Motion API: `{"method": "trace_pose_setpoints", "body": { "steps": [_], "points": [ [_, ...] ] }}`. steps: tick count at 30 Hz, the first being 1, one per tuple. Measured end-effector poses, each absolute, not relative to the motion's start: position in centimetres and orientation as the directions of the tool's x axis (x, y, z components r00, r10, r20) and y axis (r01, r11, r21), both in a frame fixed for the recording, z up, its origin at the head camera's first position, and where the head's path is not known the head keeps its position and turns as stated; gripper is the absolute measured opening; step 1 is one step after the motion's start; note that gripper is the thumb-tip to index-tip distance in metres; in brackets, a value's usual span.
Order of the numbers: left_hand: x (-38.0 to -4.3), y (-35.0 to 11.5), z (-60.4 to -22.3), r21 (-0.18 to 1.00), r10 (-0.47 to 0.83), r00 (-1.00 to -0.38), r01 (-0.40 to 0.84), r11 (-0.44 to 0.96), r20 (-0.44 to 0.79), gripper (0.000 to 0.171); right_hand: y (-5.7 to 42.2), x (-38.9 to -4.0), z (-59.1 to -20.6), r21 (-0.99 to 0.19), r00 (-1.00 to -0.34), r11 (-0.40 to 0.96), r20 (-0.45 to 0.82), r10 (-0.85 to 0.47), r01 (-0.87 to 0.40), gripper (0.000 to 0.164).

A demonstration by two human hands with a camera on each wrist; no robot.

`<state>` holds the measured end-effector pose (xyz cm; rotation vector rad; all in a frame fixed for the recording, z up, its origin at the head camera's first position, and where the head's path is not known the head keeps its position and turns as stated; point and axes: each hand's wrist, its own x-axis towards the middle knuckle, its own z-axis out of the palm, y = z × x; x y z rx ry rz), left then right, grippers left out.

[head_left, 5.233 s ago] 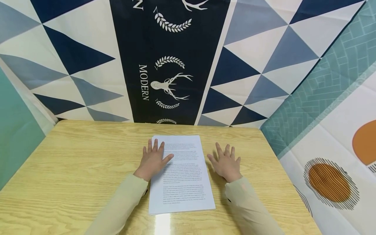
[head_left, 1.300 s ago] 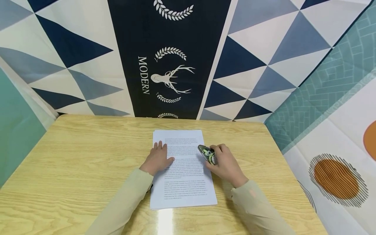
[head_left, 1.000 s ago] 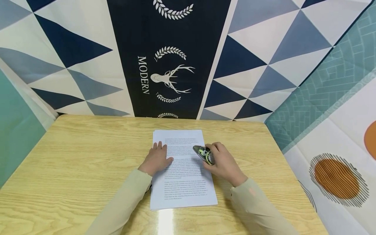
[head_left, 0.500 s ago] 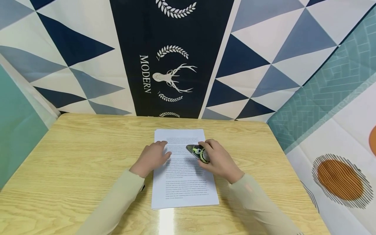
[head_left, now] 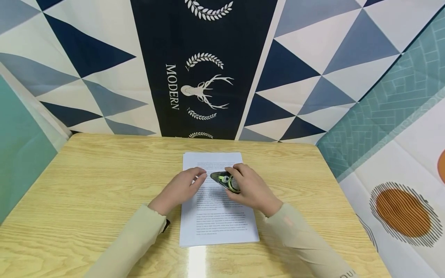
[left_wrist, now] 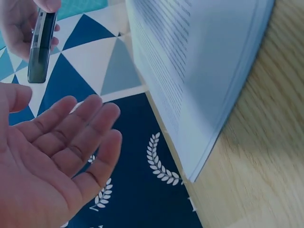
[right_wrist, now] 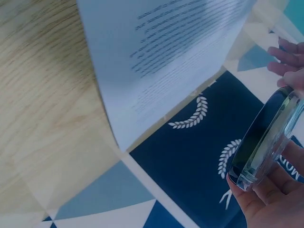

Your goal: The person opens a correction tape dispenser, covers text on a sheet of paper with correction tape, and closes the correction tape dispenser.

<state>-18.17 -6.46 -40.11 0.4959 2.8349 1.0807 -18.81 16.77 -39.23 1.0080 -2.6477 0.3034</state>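
Note:
My right hand (head_left: 255, 190) grips a correction tape dispenser (head_left: 226, 180) with a clear casing and green and black parts inside. Its narrow tip points left, held above the printed paper stack (head_left: 222, 210). My left hand (head_left: 179, 190) hovers over the stack's left side, fingers loosely bent and holding nothing, with its fingertips close to the dispenser's tip. From the left wrist view, the left palm (left_wrist: 52, 156) shows bare, a small gap away from the dispenser (left_wrist: 42, 52). In the right wrist view, thumb and fingers hold the dispenser (right_wrist: 266, 137) along its edges.
The stack lies on a light wood table (head_left: 114, 181). A patterned cloth wall (head_left: 198, 77) rises behind the table's far edge. More patterned cloth (head_left: 393, 216) hangs at the right, and a teal panel (head_left: 21, 154) stands at the left.
Earliest, both hands lay spread, the left on the stack. The right hand then held the dispenser and moved left over the paper. The left hand lifted off and turned toward it.

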Motion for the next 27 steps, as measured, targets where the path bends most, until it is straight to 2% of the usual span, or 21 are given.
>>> {"method": "trace_pose_setpoints", "body": {
  "steps": [14, 21, 27],
  "points": [
    [-18.1, -5.9, -39.8, 0.804, 0.389, -0.921, 0.237, 0.546, 0.007, 0.040, 15.9, -18.7, -38.9, -0.068, -0.690, 0.710, 0.315, -0.652, -0.701, 0.057],
    [-18.1, -5.8, -40.0, 0.824, 0.411, -0.910, 0.191, 0.533, -0.055, 0.039, 15.5, -18.6, -38.7, -0.078, -0.680, 0.696, 0.318, -0.661, -0.714, 0.057],
    [-18.1, -5.6, -40.2, 0.839, 0.432, -0.899, 0.179, 0.514, -0.073, 0.040, 15.5, -18.5, -38.6, -0.105, -0.696, 0.701, 0.285, -0.659, -0.706, 0.058]
  ]
}}
